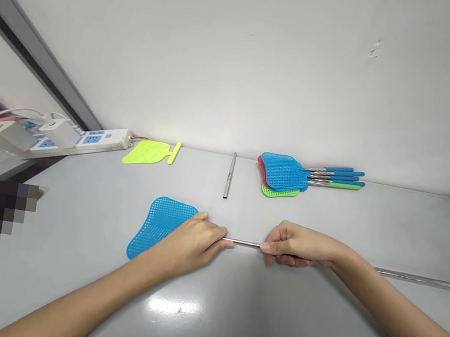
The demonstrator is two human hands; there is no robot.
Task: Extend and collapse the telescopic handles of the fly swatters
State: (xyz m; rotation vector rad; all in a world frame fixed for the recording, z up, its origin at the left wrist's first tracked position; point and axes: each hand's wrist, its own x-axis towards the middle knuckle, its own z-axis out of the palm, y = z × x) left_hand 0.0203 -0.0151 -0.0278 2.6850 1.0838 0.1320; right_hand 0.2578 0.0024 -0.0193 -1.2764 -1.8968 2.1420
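Note:
A blue fly swatter head (pixel 157 220) lies flat beside my left hand (pixel 200 240), which is closed around its neck end. From that fist a thin metal rod (pixel 243 243) runs to the right. My right hand (pixel 291 246) pinches this rod between thumb and fingers. Past my right forearm a thicker metal rod length (pixel 427 280) continues out of the frame. The joint inside my left fist is hidden by the fingers.
Against the wall lie a stack of fly swatters (pixel 281 172) with blue and green handles, a short metal tube (pixel 229 176) and a yellow-green swatter head with a crossbar (pixel 149 153). A power strip (pixel 103 139) with plugged-in chargers stands at the left.

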